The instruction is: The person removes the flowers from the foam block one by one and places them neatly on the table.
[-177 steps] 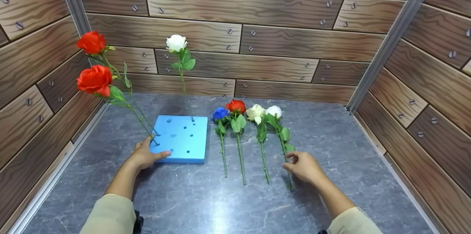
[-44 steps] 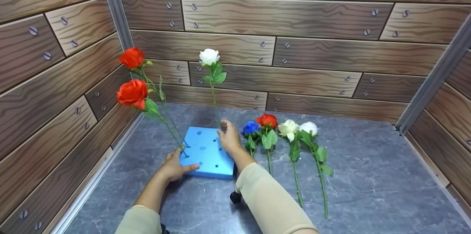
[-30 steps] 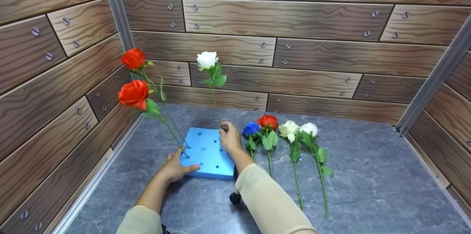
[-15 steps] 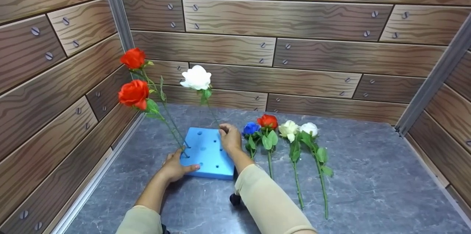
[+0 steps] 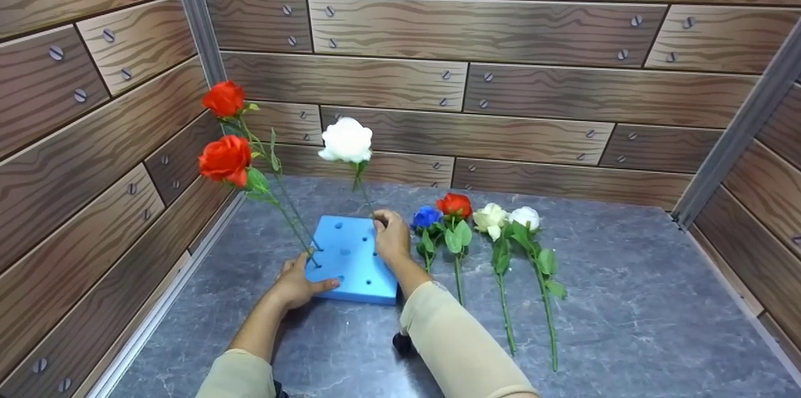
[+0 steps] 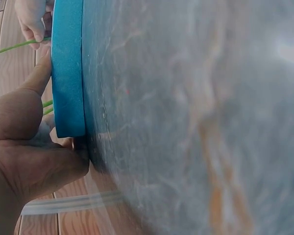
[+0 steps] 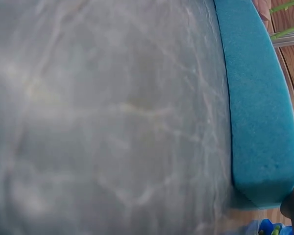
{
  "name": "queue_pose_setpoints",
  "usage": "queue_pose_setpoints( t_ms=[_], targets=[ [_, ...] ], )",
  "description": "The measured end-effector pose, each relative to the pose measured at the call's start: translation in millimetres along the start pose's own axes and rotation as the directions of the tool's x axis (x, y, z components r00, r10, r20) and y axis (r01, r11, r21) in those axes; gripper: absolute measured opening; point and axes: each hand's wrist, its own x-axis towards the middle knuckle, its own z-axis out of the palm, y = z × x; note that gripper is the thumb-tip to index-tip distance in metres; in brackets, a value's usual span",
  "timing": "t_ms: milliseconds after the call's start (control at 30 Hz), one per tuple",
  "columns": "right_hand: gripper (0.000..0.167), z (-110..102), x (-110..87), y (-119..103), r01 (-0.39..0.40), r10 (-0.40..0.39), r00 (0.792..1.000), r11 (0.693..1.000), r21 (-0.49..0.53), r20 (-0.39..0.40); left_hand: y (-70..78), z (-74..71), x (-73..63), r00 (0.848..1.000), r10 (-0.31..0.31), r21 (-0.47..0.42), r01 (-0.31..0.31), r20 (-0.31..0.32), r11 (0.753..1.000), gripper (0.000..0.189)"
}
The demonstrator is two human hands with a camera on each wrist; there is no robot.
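Observation:
In the head view a blue foam block (image 5: 353, 263) with several holes lies on the table. My left hand (image 5: 294, 284) grips its near left corner, thumb on top; the left wrist view shows the fingers at the block's side (image 6: 68, 78). By the far right corner my right hand (image 5: 393, 238) pinches the green stem of a white rose (image 5: 346, 139). The rose leans left, its bloom facing me. My right hand hides the lower stem, so I cannot tell how it sits in the block. Two red roses (image 5: 225, 160) stand in holes on the left, leaning left.
Right of the block, a blue rose (image 5: 427, 217), a red rose (image 5: 455, 205), a cream rose (image 5: 490, 218) and a white rose (image 5: 524, 219) lie side by side, stems towards me. Wood-patterned walls (image 5: 400, 82) enclose the grey marbled table (image 5: 626, 298).
My right hand has gone from the lying white rose's stem to the standing one. That rose's bloom has dropped lower and turned towards me. My left hand keeps its grip on the block.

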Motion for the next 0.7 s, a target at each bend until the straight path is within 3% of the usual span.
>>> queue_pose_setpoints(
  t_ms=[200,700],
  targets=[
    [0.022,0.4,-1.8,-1.5,0.026,-0.026,0.999,1.0,0.008,-0.032,-1.7,1.2,1.6,1.0,0.005,0.021,-0.005,-0.012,1.0,0.113],
    [0.019,-6.3,-3.4,1.4,0.058,-0.052,0.998,0.98,0.193,-0.037,-0.7,1.1,0.2,1.0,0.029,0.023,-0.028,-0.013,0.999,0.112]
  ],
)
